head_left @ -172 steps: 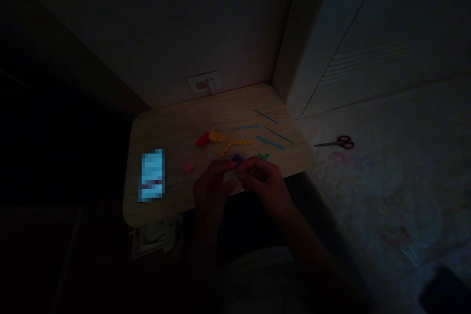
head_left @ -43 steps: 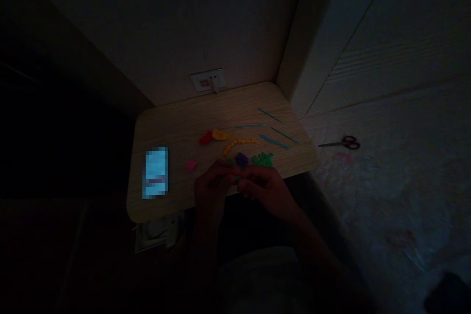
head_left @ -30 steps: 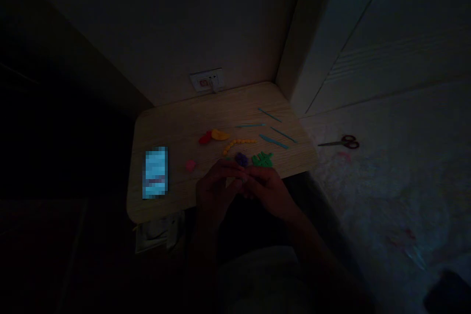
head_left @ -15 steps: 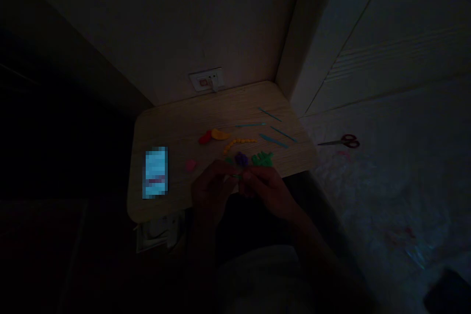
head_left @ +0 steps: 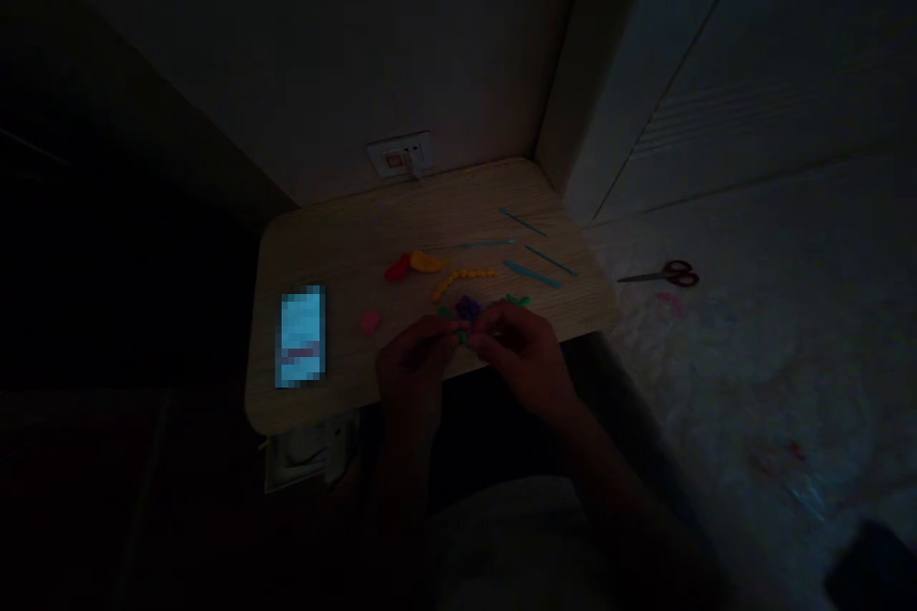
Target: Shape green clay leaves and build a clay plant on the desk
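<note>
Between the fingertips of both hands is a small piece of green modelling clay (head_left: pixel 462 337). My left hand (head_left: pixel 414 365) pinches it from one side and my right hand (head_left: pixel 522 355) from the other, over the table's front edge. Just beyond the fingers lies a purple clay cluster (head_left: pixel 468 307), with a small green bit (head_left: pixel 445 312) to its left. My right hand partly covers the green clay pieces (head_left: pixel 517 301). Farther back are a yellow beaded clay strip (head_left: pixel 462 277), a red clay lump (head_left: pixel 397 268) and a yellow clay lump (head_left: pixel 427 262). A pink clay piece (head_left: pixel 371 321) lies left of my left hand.
Several blue modelling tools (head_left: pixel 531 273) lie on the right of the small wooden table (head_left: pixel 344 229). A lit, blurred screen (head_left: pixel 301 336) is at the left. Scissors (head_left: pixel 663 275) rest on the pale surface at right. A wall socket (head_left: pixel 399 155) sits behind. The room is dim.
My fingers keep shifting around the small green clay, which shows more clearly now. My right hand has risen slightly and covers more of the green pieces than half a second ago.
</note>
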Demonstrator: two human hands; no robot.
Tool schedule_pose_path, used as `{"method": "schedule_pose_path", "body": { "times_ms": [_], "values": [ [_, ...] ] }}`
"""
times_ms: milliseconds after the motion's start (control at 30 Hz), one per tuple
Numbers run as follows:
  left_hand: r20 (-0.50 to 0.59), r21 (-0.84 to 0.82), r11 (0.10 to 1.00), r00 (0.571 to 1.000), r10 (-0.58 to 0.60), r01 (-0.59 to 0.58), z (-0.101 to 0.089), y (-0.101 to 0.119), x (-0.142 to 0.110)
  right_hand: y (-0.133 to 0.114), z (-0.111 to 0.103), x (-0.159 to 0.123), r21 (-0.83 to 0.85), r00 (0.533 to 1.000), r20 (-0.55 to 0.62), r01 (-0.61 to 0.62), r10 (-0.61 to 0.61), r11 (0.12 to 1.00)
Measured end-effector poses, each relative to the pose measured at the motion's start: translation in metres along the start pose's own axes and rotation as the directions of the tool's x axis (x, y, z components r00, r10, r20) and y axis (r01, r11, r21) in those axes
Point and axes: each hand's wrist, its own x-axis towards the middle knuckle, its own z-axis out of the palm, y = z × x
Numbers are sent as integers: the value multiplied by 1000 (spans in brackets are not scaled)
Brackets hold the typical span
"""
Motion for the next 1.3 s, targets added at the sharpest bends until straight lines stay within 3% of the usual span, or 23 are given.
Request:
{"method": "schedule_pose_path", "body": {
  "times_ms": [133, 233, 400, 567, 700, 933, 1300],
  "values": [
    [65, 167, 985, 997, 30, -41, 2, 6, -4, 3, -1, 0, 38, 998, -64, -6, 8, 999],
    [86, 230, 973, 996, 17, -37, 2, 11, -4, 4, -5, 1, 71, 999, -24, -30, 32, 997],
    [165, 250, 967, 982, -96, 52, -5, 17, 0, 4, -11, 5, 96, 990, 117, -91, 79, 991],
    [240, 177, 984, 968, -79, 36, -9, 18, 6, 0, -13, 4, 98, 987, 129, -105, 92, 990],
    [216, 97, 994, 973, -77, 57, -9, 16, 7, -1, -15, 3, 111, 995, 67, -78, 71, 991],
    [77, 103, 989, 991, -113, 104, -5, 7, -1, 2, -16, 5, 123, 996, 0, -86, 87, 989],
    [83, -59, 997, 996, -41, 46, -5, 3, 2, 2, -17, 4, 95, 996, -33, -76, 79, 993]
  ]
}}
